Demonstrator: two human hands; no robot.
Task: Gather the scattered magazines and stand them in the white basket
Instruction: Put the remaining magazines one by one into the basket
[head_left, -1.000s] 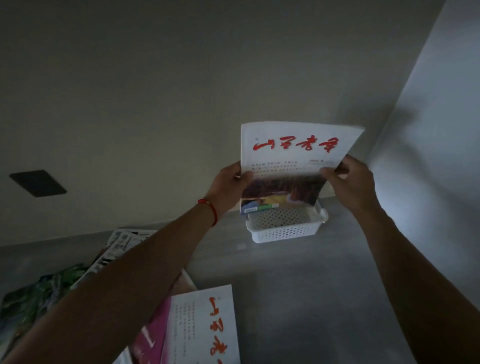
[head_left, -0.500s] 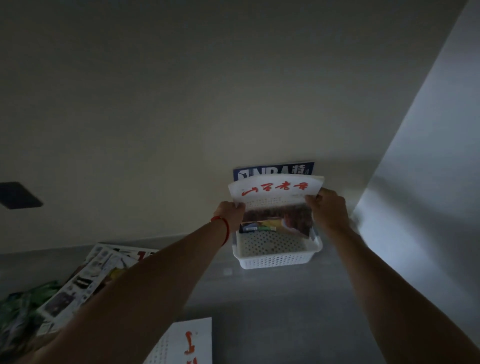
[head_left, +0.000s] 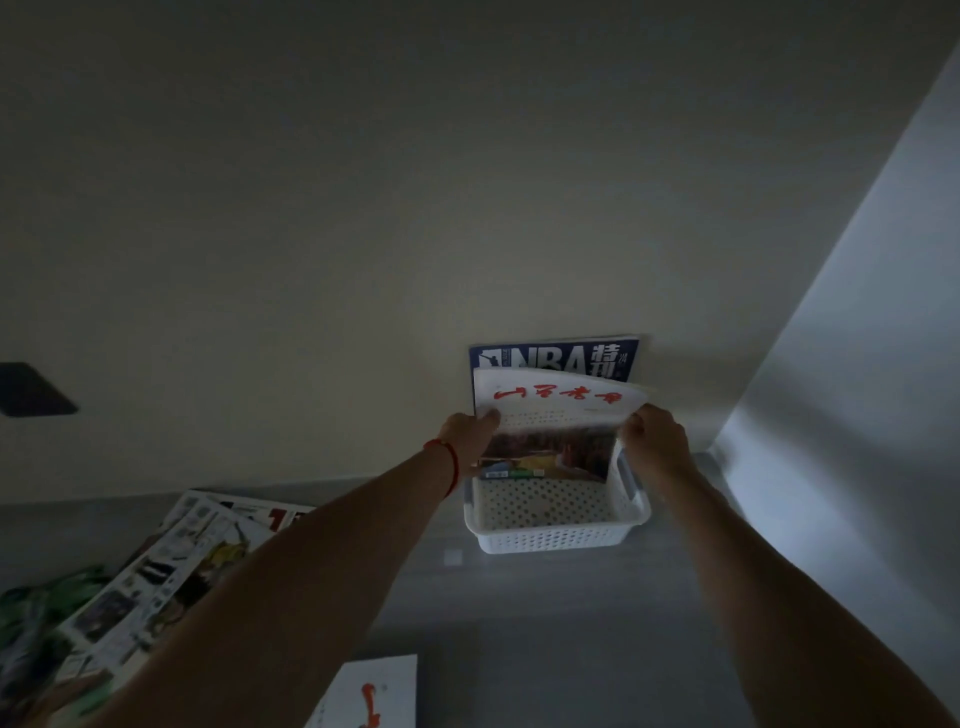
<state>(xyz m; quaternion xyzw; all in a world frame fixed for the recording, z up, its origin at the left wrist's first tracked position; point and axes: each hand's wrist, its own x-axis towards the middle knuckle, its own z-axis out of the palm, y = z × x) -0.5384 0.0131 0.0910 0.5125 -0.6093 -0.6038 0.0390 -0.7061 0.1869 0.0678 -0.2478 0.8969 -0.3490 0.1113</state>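
Both hands, left hand (head_left: 467, 434) and right hand (head_left: 655, 434), grasp the white magazine (head_left: 558, 415) by its side edges, its lower end inside the white basket (head_left: 556, 538), before the blue magazine (head_left: 553, 358).

Perforated white plastic basket (head_left: 553, 538), glossy paper magazine (head_left: 558, 415), matt grey floor (head_left: 545, 623).

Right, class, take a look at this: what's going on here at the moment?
A person is tidying magazines into a white basket that sits against the wall. Both hands, the left hand and the right hand, grip the side edges of a white magazine with red lettering, with its lower edge in the basket. It stands just in front of a blue NBA magazine already upright at the back. More magazines lie scattered on the grey surface to the left, and another white one lies near the bottom edge.
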